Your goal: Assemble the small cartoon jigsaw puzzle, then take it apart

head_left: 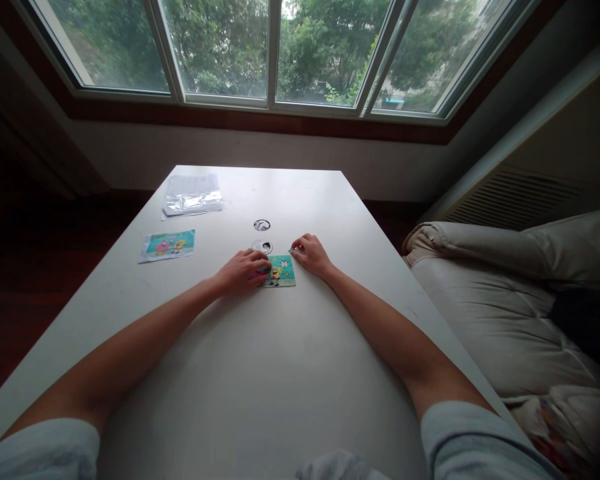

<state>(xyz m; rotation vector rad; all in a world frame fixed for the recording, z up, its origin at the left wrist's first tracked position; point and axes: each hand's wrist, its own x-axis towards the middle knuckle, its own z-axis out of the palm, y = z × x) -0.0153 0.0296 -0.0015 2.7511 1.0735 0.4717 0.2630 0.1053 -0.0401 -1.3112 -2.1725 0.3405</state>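
Observation:
A small jigsaw puzzle (285, 275) with a teal cartoon picture lies flat on the white table. One piece-shaped pale gap shows near its upper right. My left hand (245, 271) is over the puzzle's left part, its bent fingers holding that side and hiding some of the picture. Just beyond the upper right corner, my right hand (311, 253) pinches a small puzzle piece (291, 250) between thumb and fingers. Beyond the puzzle are two round items, a ring-shaped one (262, 247) close to my left fingers and a dark-rimmed disc (262, 225) farther back.
On the table's left lies a picture sheet (169, 245) with pink and yellow cartoon figures. Behind it is a clear plastic packet (193, 195) with papers. The white table (260, 387) narrows toward the window wall. A pale padded sofa (500, 320) stands along the right.

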